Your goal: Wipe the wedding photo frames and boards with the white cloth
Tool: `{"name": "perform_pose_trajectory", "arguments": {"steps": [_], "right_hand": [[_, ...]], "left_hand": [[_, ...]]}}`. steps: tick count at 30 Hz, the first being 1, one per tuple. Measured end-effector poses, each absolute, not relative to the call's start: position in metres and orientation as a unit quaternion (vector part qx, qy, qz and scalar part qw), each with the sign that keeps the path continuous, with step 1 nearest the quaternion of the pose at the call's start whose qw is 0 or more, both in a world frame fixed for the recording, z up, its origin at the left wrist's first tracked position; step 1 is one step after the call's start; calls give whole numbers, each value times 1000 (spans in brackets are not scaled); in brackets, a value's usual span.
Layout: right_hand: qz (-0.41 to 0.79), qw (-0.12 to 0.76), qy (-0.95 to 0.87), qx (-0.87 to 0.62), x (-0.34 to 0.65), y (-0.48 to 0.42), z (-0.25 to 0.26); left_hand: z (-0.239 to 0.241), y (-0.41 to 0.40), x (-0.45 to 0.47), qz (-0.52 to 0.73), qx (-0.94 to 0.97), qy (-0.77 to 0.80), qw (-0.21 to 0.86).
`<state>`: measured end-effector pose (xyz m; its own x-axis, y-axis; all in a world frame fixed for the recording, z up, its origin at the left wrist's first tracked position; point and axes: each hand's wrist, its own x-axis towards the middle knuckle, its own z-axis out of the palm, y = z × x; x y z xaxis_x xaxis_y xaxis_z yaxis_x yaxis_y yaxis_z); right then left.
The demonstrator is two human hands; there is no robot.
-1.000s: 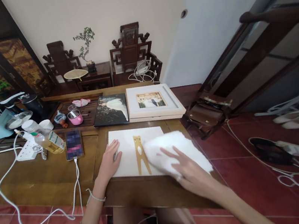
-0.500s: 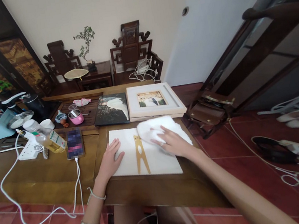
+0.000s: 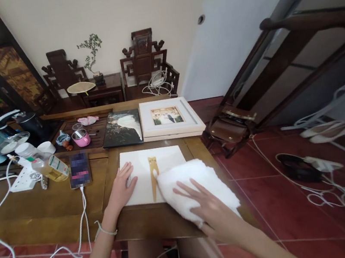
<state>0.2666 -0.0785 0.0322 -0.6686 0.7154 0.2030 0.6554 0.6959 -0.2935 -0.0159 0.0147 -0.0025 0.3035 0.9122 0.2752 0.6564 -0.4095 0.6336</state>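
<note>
A white board (image 3: 139, 169) with a gold clothes-peg shape (image 3: 153, 178) lies flat near the front edge of the wooden table (image 3: 56, 199). My left hand (image 3: 121, 188) rests flat on the board's left side, fingers stretched out. My right hand (image 3: 206, 204) presses a white cloth (image 3: 194, 184) onto the board's right near corner, fingers spread on top of it. The cloth hides the board's right part.
Behind the board lie a dark picture (image 3: 122, 127) and a white framed photo (image 3: 169, 117). To the left are a phone (image 3: 79, 170) on a white cable, a bottle (image 3: 49, 167), a power strip (image 3: 25, 178) and a pink cup (image 3: 80, 138). Cables and shoes lie on the red floor at right.
My right hand swept the cloth from the board's near right up to its far edge, then back down to the near right corner. The left hand stayed put.
</note>
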Motion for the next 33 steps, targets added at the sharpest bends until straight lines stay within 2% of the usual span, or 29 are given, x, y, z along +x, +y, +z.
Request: {"name": "perform_pose_trajectory", "arguments": {"steps": [4, 8, 13, 17, 23, 28, 33], "right_hand": [[119, 129, -922, -345, 275, -80, 41], [104, 114, -914, -374, 274, -38, 44], [66, 140, -893, -423, 261, 32, 36], [41, 141, -884, -445, 253, 53, 33], [82, 132, -898, -411, 256, -14, 36], [130, 163, -902, -377, 263, -87, 38], [158, 164, -893, -388, 270, -86, 43]], "left_hand": [[-1, 15, -16, 307, 782, 501, 205], [-1, 15, -17, 306, 786, 498, 202], [-2, 16, -18, 309, 786, 495, 203], [-1, 16, -18, 309, 780, 502, 208], [-2, 15, -17, 311, 778, 506, 205], [-4, 14, -16, 307, 783, 505, 195], [-3, 14, -16, 303, 791, 497, 188]]}}
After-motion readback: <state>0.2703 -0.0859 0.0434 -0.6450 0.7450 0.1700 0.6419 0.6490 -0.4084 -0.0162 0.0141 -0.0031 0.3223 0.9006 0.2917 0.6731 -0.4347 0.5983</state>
